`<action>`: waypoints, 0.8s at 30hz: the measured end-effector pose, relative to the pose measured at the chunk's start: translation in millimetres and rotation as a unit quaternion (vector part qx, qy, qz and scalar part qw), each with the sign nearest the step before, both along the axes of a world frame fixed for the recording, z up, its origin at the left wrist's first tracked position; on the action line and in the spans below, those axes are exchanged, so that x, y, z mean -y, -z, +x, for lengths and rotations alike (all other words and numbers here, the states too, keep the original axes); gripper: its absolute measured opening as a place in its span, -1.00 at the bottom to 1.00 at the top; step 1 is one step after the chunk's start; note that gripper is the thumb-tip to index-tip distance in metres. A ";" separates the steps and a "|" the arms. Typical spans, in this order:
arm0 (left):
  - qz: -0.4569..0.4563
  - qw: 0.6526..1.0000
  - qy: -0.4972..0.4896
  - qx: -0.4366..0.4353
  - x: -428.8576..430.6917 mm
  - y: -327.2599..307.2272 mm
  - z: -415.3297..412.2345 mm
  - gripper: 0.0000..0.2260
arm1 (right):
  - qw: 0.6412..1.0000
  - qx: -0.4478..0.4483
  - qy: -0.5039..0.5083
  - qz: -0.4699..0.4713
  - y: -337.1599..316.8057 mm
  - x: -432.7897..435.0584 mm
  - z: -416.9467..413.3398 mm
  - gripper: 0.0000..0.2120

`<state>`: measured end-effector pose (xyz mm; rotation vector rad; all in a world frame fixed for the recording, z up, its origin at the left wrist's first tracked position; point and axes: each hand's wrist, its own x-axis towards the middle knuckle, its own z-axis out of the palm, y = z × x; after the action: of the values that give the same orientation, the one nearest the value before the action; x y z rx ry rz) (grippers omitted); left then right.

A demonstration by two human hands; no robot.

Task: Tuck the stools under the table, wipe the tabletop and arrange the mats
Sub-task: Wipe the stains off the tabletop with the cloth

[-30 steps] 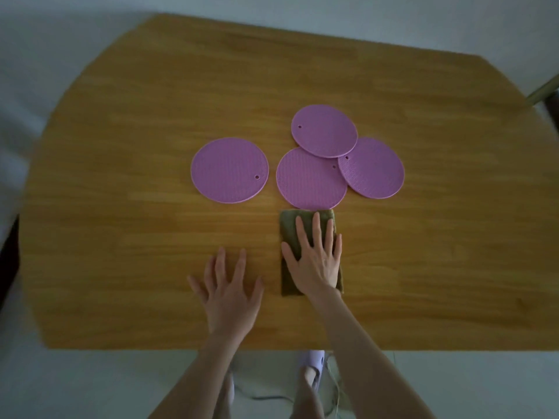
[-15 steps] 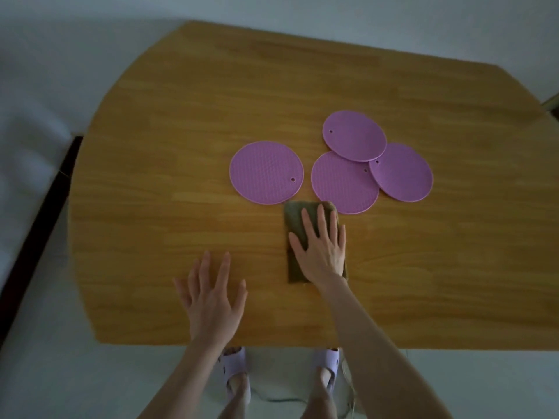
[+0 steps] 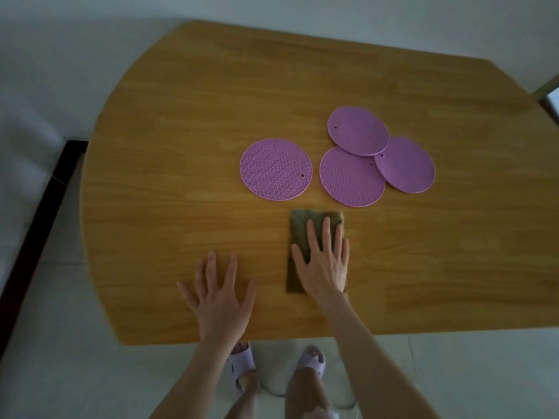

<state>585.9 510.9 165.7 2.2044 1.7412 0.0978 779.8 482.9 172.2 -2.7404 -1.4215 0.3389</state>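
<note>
Purple round silicone mats lie mid-table, one alone, three overlapping, not yet arranged. Wiping looks under way: the right hand presses flat, fingers straight, on an olive-green folded cloth just before them. The left hand rests flat, fingers spread, on the wooden tabletop. No stools show. Mats block the cloth's path.

Bare forearms, no sleeves, 2 hands, lilac slide slippers w/ open toes
</note>
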 end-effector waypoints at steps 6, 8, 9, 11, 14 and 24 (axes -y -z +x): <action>-0.006 1.000 -0.011 0.005 0.8 -1.6 -0.5 -0.35 | 0.998 -0.014 -0.058 -0.006 -0.7 -8.5 -23.6 -0.34; -0.007 1.000 -0.010 0.006 1.1 -1.8 -1.3 -0.35 | 1.000 -0.005 -0.015 -0.017 0.7 2.7 6.4 -0.34; -0.010 1.000 -0.008 0.005 0.8 -1.7 -1.7 -0.34 | 1.000 -0.001 0.018 -0.024 1.6 15.8 20.0 -0.33; -0.010 1.000 -0.009 0.011 1.8 -2.1 -0.9 -0.35 | 0.998 0.006 0.066 -0.014 0.4 47.6 29.6 -0.31; -0.002 1.000 -0.008 0.025 2.8 -1.7 0.6 -0.38 | 0.998 -0.007 0.068 -0.005 1.0 67.2 -0.6 -0.32; 0.014 0.991 -0.127 0.028 13.9 -5.6 -41.6 -0.34 | 0.999 0.004 0.036 0.010 3.3 82.4 5.5 -0.34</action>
<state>544.3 497.0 171.3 1.9659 1.9913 0.2433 785.3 400.5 168.9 -2.7717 -1.3149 0.3104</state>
